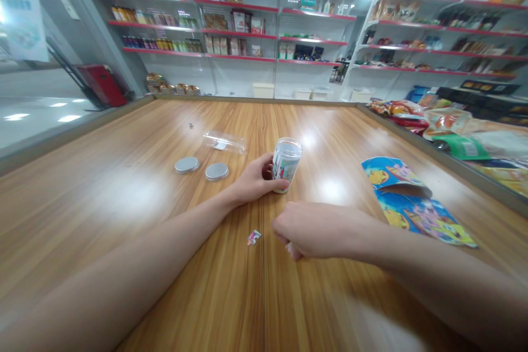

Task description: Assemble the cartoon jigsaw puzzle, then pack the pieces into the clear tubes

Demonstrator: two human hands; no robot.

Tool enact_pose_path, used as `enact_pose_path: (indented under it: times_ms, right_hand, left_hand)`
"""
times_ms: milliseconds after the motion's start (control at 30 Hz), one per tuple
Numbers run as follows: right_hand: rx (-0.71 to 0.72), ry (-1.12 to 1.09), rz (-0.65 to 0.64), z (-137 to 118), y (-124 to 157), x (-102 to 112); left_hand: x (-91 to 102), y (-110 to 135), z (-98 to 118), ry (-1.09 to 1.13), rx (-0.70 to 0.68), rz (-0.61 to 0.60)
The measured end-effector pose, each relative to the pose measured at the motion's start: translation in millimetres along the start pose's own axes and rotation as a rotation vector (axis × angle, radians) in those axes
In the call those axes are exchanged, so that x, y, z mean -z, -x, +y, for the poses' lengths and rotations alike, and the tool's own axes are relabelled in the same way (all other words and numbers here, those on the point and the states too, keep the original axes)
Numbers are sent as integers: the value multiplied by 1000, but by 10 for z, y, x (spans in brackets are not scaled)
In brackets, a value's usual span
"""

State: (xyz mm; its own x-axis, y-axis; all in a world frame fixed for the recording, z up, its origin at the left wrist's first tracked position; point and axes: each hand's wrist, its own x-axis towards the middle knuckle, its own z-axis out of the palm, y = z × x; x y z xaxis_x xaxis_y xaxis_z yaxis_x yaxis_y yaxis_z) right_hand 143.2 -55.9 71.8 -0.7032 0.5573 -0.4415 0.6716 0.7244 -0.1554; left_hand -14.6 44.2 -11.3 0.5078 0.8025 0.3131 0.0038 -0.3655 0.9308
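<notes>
My left hand (258,179) is wrapped round a small clear jar (286,165) that stands upright on the wooden table (124,198), its inside filled with a printed pack. My right hand (307,231) hovers low over the table just in front of the jar, fingers curled into a loose fist; what they hold, if anything, is hidden. A tiny pink wrapper scrap (253,237) lies on the table left of that hand.
Two round metal lids (187,164) (216,171) lie left of the jar. An empty clear jar (226,142) lies on its side behind them. A colourful opened bag (412,201) lies at right, snack packs (416,113) beyond. Store shelves (239,27) line the back.
</notes>
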Motion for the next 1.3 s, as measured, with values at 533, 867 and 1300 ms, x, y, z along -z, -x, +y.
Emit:
enact_pose_path:
  times_ms: [533,867,1300]
  right_hand:
    - [213,-132,114,-19,-123,-52]
    - [209,-273,333,23,-372,-250]
    - [169,-211,299,-47,-332,-172]
  left_hand:
    - [14,8,4,1,6,-4]
    - [10,-10,-17,-12,-4,-1]
    - [6,-5,11,-11,11,1]
